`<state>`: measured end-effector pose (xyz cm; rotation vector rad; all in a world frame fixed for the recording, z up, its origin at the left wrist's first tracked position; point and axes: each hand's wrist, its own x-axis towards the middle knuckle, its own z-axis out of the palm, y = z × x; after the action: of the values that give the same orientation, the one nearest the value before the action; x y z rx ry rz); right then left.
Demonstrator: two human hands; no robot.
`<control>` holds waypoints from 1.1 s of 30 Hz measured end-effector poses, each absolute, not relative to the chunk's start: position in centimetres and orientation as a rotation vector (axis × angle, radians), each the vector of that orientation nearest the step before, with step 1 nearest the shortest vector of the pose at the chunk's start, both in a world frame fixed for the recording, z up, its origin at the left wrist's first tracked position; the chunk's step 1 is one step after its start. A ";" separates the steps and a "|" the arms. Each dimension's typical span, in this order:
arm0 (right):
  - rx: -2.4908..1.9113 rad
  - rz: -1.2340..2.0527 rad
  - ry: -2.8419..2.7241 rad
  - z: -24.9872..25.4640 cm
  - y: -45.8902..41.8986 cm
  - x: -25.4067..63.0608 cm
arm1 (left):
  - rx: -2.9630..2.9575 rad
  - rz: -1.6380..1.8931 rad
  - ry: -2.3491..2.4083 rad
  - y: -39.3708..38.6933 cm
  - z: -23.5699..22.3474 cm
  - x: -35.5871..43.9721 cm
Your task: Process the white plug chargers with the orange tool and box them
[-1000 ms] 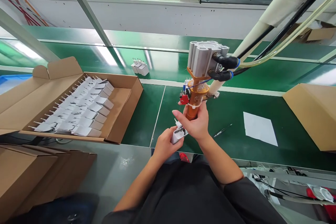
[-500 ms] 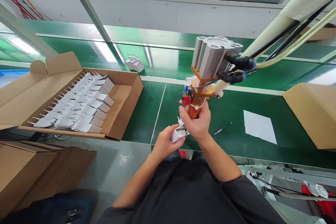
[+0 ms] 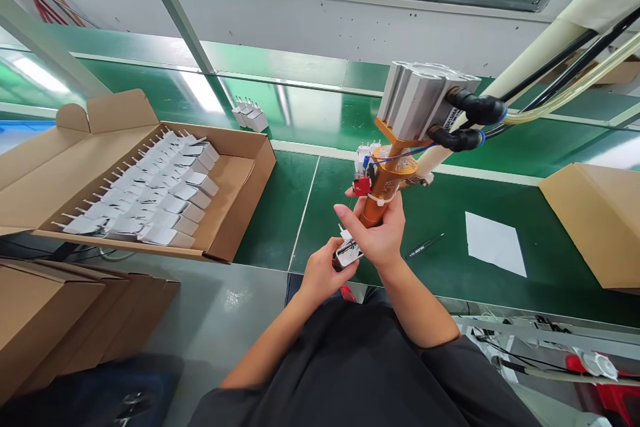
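My left hand (image 3: pixel 320 272) is closed round a small white charger plug (image 3: pixel 347 251), held up with its open end toward me. My right hand (image 3: pixel 381 230) grips the orange barrel of a hanging pneumatic tool (image 3: pixel 386 183), whose tip sits at the plug. The tool has a grey block on top (image 3: pixel 423 103) with black and clear hoses (image 3: pixel 545 90) running up to the right. An open cardboard box (image 3: pixel 235 213) at the left holds several rows of white plugs (image 3: pixel 145 203).
A few white plugs (image 3: pixel 250 115) stand on the green belt behind the box. A white paper sheet (image 3: pixel 494 243) and a black pen (image 3: pixel 424 247) lie right of my hands. Another cardboard box (image 3: pixel 595 220) sits at far right, and flat cartons (image 3: pixel 65 320) at lower left.
The tool and both hands have drifted slightly right and down in view. The plug has turned in my left hand, so its open end faces me more.
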<state>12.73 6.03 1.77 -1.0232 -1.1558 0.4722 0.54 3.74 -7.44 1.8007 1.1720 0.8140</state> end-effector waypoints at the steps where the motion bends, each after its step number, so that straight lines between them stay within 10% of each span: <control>1: -1.017 0.469 -1.153 1.9 6.0 12.6 | 1.780 0.837 1.182 3.6 -7.5 0.9; 14: -1.035 0.471 -1.153 1.9 5.3 12.4 | 1.698 1.150 1.184 2.7 -8.6 3.8; 33: -1.102 0.393 -1.045 1.2 5.2 16.0 | 1.921 0.678 1.405 6.3 -6.8 -1.3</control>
<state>15.96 5.25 1.17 -1.1019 -1.0453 0.3935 -1.34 6.34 -6.82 1.9209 1.4048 0.6779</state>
